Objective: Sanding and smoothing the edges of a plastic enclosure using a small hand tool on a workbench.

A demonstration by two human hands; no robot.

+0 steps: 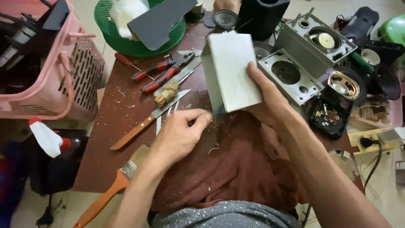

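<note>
Box: grey rectangular speaker box (232,74), held tilted above the middle of the counter (114,126), its lower corner over the brown cloth (240,164).
Right hand: right hand (270,95) has its grip closed on the box's right side, thumb lying across the face.
Left hand: left hand (179,135) rests on the cloth just beside the box's lower corner, fingers pinched narrow; whether they hold anything I cannot tell.
Tools: knife (145,122), red-handled pliers (162,71) and paintbrush (107,192) lie toward the counter's left edge.
Far edge: green basket (139,44).
Right side: 2 grey speaker housings (303,55).
Off the left edge: pink basket (63,71).
</note>
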